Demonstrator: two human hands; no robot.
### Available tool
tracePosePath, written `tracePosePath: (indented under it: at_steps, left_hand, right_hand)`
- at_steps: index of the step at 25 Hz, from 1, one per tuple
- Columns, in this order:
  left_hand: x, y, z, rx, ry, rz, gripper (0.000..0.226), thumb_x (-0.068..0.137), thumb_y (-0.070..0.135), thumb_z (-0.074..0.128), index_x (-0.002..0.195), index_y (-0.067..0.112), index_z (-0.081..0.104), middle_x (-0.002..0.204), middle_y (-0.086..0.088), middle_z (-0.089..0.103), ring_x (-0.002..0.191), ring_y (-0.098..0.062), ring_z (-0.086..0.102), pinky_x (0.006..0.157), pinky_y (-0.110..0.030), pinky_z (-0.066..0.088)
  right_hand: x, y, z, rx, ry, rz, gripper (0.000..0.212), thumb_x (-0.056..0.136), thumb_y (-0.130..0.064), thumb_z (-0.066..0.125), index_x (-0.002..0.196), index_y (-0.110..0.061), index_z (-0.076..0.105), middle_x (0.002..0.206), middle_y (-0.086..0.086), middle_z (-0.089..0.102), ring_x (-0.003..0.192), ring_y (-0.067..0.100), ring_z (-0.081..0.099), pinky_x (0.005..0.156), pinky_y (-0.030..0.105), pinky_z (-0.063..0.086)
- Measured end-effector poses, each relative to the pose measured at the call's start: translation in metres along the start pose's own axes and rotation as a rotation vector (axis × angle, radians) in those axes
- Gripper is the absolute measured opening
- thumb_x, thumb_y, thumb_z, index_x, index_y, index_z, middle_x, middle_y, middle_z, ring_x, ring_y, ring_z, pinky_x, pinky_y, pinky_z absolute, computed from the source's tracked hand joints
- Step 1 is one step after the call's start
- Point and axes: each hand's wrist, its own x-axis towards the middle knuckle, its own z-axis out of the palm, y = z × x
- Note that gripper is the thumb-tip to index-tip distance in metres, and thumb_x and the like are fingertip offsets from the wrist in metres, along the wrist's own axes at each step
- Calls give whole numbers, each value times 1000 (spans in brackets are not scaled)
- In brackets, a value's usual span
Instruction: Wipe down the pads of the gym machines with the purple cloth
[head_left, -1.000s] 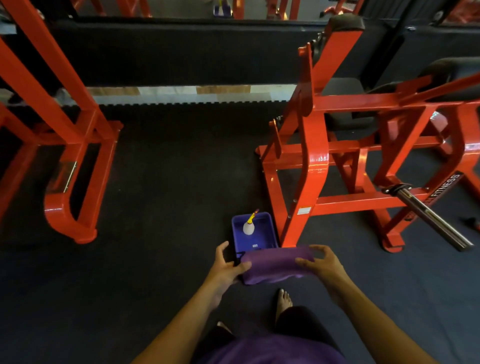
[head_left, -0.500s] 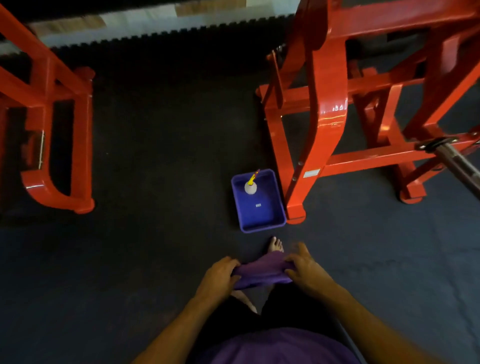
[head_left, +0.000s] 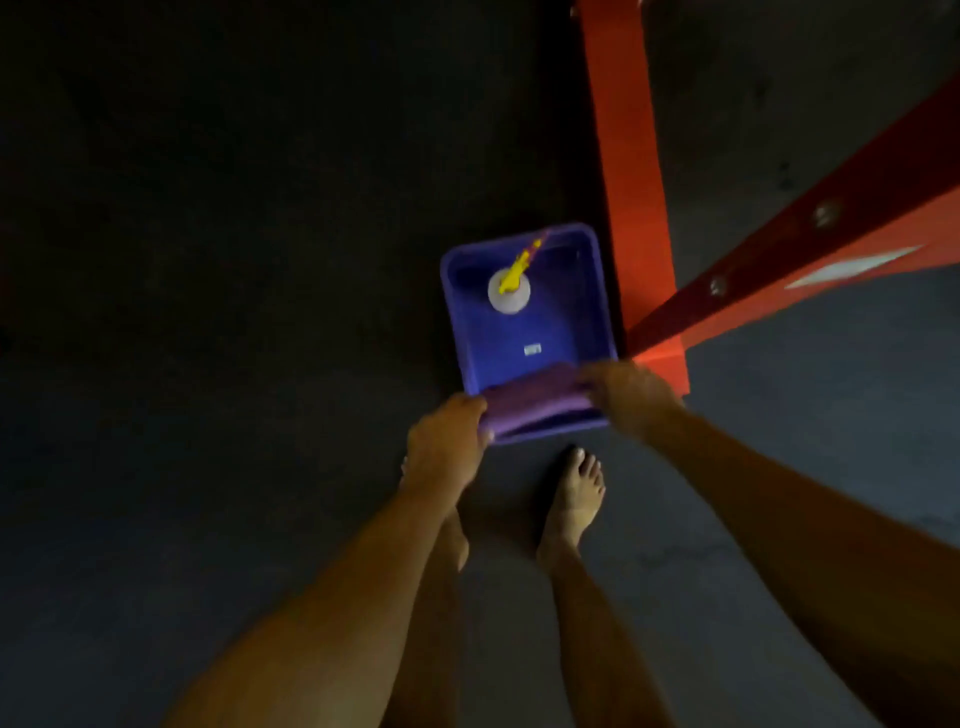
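Dark gym flooring: both hands, left hand (head_left: 445, 434) and right hand (head_left: 626, 391), pinch the folded purple cloth (head_left: 535, 401), its long axis spanning between the fingers, over the blue tray's (head_left: 597, 291) near edge.

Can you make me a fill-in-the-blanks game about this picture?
1. Both hands, left hand and right hand, hold the ____ cloth.
2. The spray bottle stands inside the blue ____.
3. The machine frame beside it is painted ____.
4. The person's feet are ____.

Missing words: purple; tray; orange; bare
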Motion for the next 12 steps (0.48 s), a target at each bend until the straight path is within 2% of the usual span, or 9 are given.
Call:
tracePosePath:
  at_steps: [3, 6, 7, 10, 12]
  left_hand:
    - [60, -5, 25, 35, 51, 27, 33, 100, 33, 65, 130, 23, 58, 133, -5, 59, 117, -30, 63, 91, -43, 51]
    - [80, -5, 50, 93, 98, 61, 31, 99, 29, 66, 127, 22, 57, 133, -5, 55, 110, -33, 66, 82, -41, 52]
    - [81, -7, 58, 111, 82, 73, 32, 98, 29, 67, 127, 23, 56, 134, -5, 53, 109, -34, 66, 82, -44, 52]
    - [68, -16, 84, 229, -153, 97, 44, 97, 28, 68, 138, 23, 51, 142, -5, 48, 118, -35, 62, 91, -48, 50]
    - [46, -28, 99, 246, -255, 42, 51, 95, 32, 70, 141, 26, 46, 146, -3, 47, 124, -34, 60, 98, -51, 51]
  right_hand:
    - [59, 19, 18, -9, 144, 37, 29, 99, -16, 54, 126, -19, 64, 125, 15, 64, 113, 38, 62, 90, 44, 49]
    - [71, 33, 45, 6, 260, 38, 29, 96, -13, 56, 123, -16, 66, 118, 17, 63, 106, 42, 63, 85, 50, 52]
    - [69, 41, 59, -3, 250, 38, 28, 96, -12, 56, 123, -15, 66, 118, 17, 63, 105, 43, 63, 84, 51, 53]
    - [47, 56, 91, -22, 80, 44, 31, 95, -14, 60, 126, -16, 64, 125, 13, 61, 114, 39, 60, 91, 48, 52]
    - [19, 63, 106, 4, 29, 84, 34, 93, -17, 62, 127, -17, 62, 128, 11, 59, 121, 36, 56, 95, 46, 51]
